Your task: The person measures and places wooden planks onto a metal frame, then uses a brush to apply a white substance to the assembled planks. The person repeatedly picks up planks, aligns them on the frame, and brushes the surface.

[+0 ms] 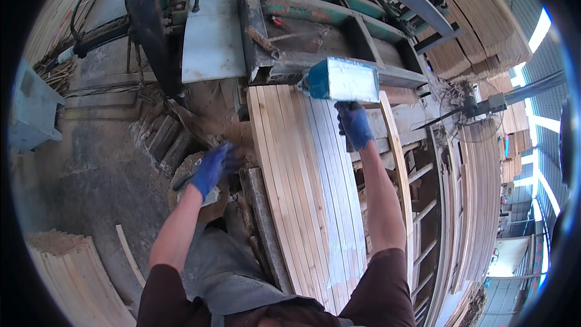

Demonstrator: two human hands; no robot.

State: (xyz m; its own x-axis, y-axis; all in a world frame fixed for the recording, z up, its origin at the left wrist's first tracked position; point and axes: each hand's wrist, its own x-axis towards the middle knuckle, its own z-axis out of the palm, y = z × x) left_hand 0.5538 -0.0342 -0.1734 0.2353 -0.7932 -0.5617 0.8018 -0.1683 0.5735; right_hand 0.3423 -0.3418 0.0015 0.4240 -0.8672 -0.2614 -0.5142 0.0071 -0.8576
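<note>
My right hand (354, 127), in a blue glove, is wrapped round the dark handle of a hand-held glue spreader (345, 80), a teal box with a white-coated face. The spreader is over the far end of several wooden strips (284, 175) laid side by side. A whitish wet film (339, 206) covers the strips on the right; those on the left are bare wood. My left hand (215, 166), also gloved in blue, is off to the left of the strips, empty, its fingers apart and slightly blurred. Beneath it sits a round container (212, 209) with white stuff in it.
A green and grey metal machine frame (290, 9) stands beyond the strips, beside a pale metal plate (215, 30). To the right are a slatted rack (423, 206) and a fan (466, 109). Stacked boards (69, 266) stand at lower left, more (484, 18) at upper right.
</note>
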